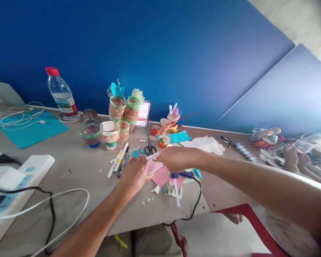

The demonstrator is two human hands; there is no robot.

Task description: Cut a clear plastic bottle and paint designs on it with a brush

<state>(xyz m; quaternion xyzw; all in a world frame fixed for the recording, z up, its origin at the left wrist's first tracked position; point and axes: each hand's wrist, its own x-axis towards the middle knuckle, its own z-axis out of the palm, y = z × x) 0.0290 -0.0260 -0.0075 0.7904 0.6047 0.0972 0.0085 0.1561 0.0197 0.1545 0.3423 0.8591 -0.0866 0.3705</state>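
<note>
My left hand [135, 172] pinches one end of a pale strip [153, 156], which looks like paper or tape. At its other end, my right hand [173, 159] has its fingers closed on the same strip. Under both hands lies a pink sheet of paper [160, 177]. Beside my right wrist rests a blue glue gun [187, 174], a clear glue stick [177, 192] poking out of it. Behind my hands are black-handled scissors [150, 148] among blue paper scraps. Several pens [118, 160] lie left of them. My right hand partly hides the strip.
Decorated cups [117, 107] stand along the blue wall, with a water bottle [62, 94] farther left. A power strip [29, 182] and loose cables occupy the left side. The glue gun's cord [199, 200] hangs past the table edge. Another person's hands [291, 159] are at right.
</note>
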